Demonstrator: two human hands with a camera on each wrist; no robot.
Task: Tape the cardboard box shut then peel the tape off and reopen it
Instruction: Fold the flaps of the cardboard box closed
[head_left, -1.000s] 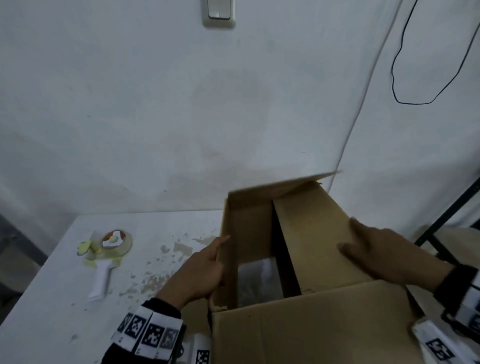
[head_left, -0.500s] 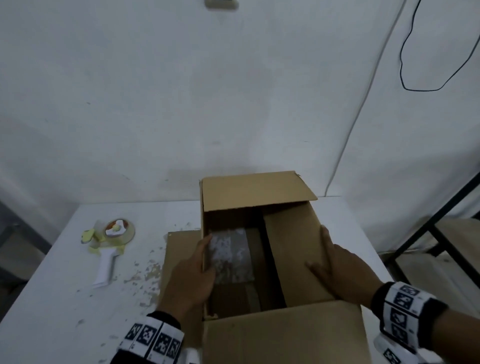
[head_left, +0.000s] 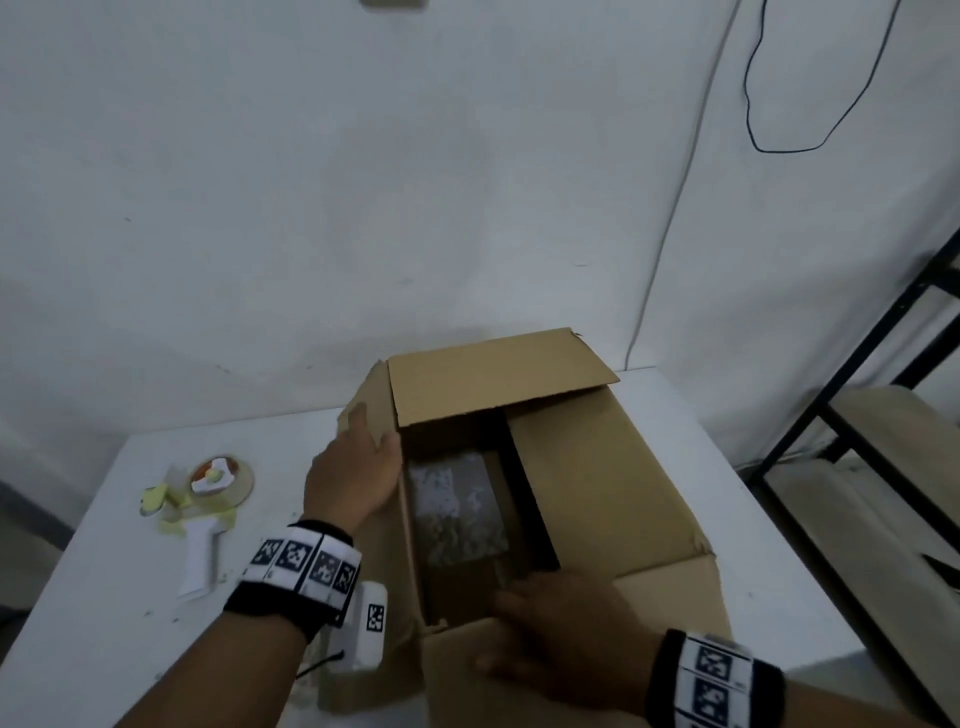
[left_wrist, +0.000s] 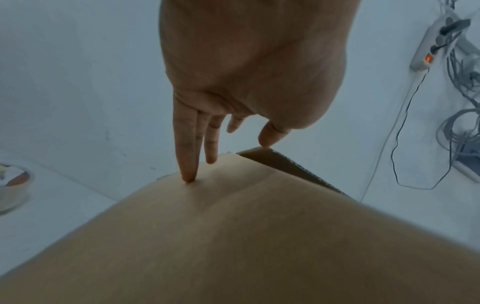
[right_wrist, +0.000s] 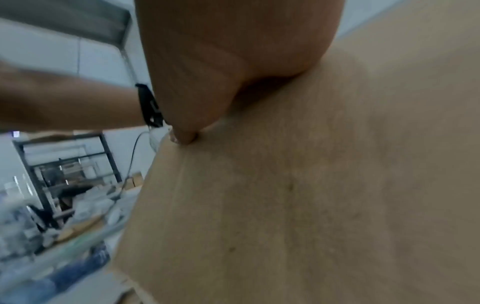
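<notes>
The cardboard box (head_left: 597, 483) sits on the white surface (head_left: 104, 597) against the wall, its top still partly open, with a grey patch visible inside. The left hand (head_left: 353, 473) lies on the box's left flap, grip wide, straight fingers (left_wrist: 187, 148) touching the cardboard. The right hand (head_left: 561, 639) rests flat on the near flap, grip wide too, holding nothing. A tape dispenser (head_left: 205, 512) lies well to the left of the box, untouched.
</notes>
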